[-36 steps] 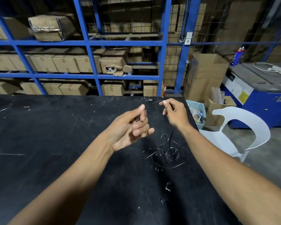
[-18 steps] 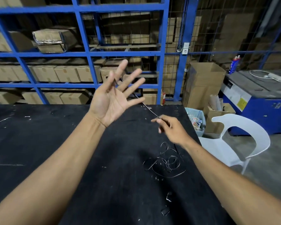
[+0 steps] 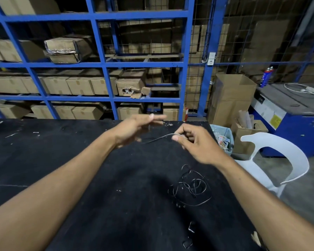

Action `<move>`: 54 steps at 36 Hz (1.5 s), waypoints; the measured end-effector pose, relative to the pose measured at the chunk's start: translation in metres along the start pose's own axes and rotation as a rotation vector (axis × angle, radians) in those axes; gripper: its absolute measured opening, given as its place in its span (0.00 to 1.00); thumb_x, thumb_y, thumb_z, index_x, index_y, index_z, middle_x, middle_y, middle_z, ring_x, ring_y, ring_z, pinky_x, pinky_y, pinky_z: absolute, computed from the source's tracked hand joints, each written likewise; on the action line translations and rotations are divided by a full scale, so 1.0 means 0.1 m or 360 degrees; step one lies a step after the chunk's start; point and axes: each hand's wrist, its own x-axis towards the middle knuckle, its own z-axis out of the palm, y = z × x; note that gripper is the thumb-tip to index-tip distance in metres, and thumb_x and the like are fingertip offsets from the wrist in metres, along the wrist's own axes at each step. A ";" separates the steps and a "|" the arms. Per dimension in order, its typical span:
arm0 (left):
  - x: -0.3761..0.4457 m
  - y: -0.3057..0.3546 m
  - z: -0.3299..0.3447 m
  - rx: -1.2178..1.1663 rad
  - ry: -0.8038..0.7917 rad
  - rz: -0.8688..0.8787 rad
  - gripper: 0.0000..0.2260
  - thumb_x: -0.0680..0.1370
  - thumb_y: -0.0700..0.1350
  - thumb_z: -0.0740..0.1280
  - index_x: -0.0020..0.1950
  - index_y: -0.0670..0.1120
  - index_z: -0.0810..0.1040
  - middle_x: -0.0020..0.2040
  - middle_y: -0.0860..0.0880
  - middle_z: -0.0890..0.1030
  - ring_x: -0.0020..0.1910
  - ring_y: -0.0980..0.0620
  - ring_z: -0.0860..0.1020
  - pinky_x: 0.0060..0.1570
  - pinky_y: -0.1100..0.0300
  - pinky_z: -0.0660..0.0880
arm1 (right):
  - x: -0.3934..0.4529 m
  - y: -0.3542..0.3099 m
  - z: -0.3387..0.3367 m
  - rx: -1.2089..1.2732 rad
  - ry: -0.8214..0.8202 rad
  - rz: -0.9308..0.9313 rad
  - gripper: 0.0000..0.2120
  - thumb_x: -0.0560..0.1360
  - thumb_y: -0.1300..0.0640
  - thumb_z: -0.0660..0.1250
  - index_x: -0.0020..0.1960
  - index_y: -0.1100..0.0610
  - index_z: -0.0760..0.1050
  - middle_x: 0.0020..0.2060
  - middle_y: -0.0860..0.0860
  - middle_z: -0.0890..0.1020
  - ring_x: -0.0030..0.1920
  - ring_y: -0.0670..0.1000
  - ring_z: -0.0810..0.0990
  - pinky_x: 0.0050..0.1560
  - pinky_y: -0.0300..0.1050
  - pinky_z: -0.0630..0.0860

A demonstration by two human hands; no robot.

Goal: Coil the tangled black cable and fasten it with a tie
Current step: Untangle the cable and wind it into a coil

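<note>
While most of the black cable (image 3: 189,185) lies knotted in thin loops near the counter (image 3: 62,169)'s right edge, one strand runs up to the right hand (image 3: 194,144), pinched at its fingertips. A hard pull could tighten those knots. The left hand (image 3: 132,130) is blurred, fingers spread; its grip I cannot tell.

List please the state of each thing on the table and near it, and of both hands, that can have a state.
black cable: mostly tangled on the table, one end lifted
right hand: pinching the cable's raised strand
left hand: blurred, fingers extended, grip unclear
cardboard box: open at top, on floor
white chair: upright, nobody in it
small bin: holds scraps
</note>
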 end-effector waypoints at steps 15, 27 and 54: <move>-0.15 -0.08 0.40 -0.0388 -0.0878 -0.0155 0.21 0.88 0.54 0.56 0.79 0.49 0.72 0.62 0.34 0.84 0.69 0.29 0.78 0.65 0.24 0.68 | 0.36 -0.09 -0.24 0.0019 -0.0018 -0.0199 0.03 0.75 0.55 0.78 0.47 0.54 0.88 0.44 0.46 0.89 0.49 0.47 0.87 0.54 0.46 0.81; -0.11 0.13 0.33 -0.1244 -0.0924 0.0234 0.23 0.88 0.55 0.53 0.84 0.56 0.61 0.79 0.39 0.72 0.78 0.26 0.63 0.65 0.14 0.57 | 0.05 0.24 0.44 0.0805 0.0098 0.0412 0.16 0.83 0.68 0.64 0.53 0.53 0.88 0.36 0.50 0.86 0.36 0.49 0.82 0.37 0.38 0.76; -0.13 -0.08 0.05 -0.0452 -0.0215 -0.0113 0.19 0.87 0.57 0.58 0.74 0.55 0.78 0.70 0.40 0.81 0.72 0.34 0.77 0.41 0.52 0.70 | 0.38 -0.52 -0.16 -0.0302 -0.0282 -0.0083 0.01 0.76 0.56 0.78 0.46 0.53 0.87 0.39 0.42 0.87 0.37 0.37 0.80 0.40 0.30 0.72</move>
